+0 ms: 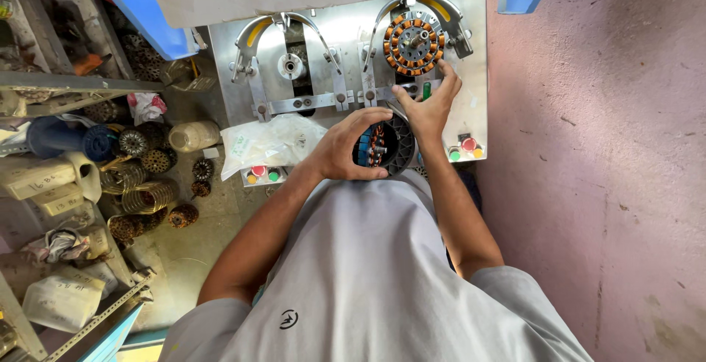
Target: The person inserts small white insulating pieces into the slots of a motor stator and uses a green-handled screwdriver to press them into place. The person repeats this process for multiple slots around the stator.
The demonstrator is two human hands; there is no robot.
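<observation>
My left hand [346,145] is wrapped around a dark round stator core [386,145], fingers curled over its top rim, holding it against my stomach just below the machine panel [346,38]. The core shows copper windings and blue inserts inside its ring. My right hand [429,101] is up on the panel, thumb and fingers spread, fingertips at a green-tipped lever [426,90] just under the right station; I can't tell if it's actually pinching the lever or just resting on it. The hands are close together but not touching, with the held core between them.

The right station carries a wound stator [414,42], orange and copper coils in a ring, sitting under a curved metal guard [441,5]. The left station's spindle [292,64] is bare. Coloured push buttons [465,149] sit at the lower right of the panel, another button set [262,174] at the lower left. A clear plastic bag [268,141] lies on the table edge beside my left wrist.

To my left, on the floor, is a pile of wound stators [147,163], with shelves [51,90] of clutter beyond. To my right is a pink wall [603,149].
</observation>
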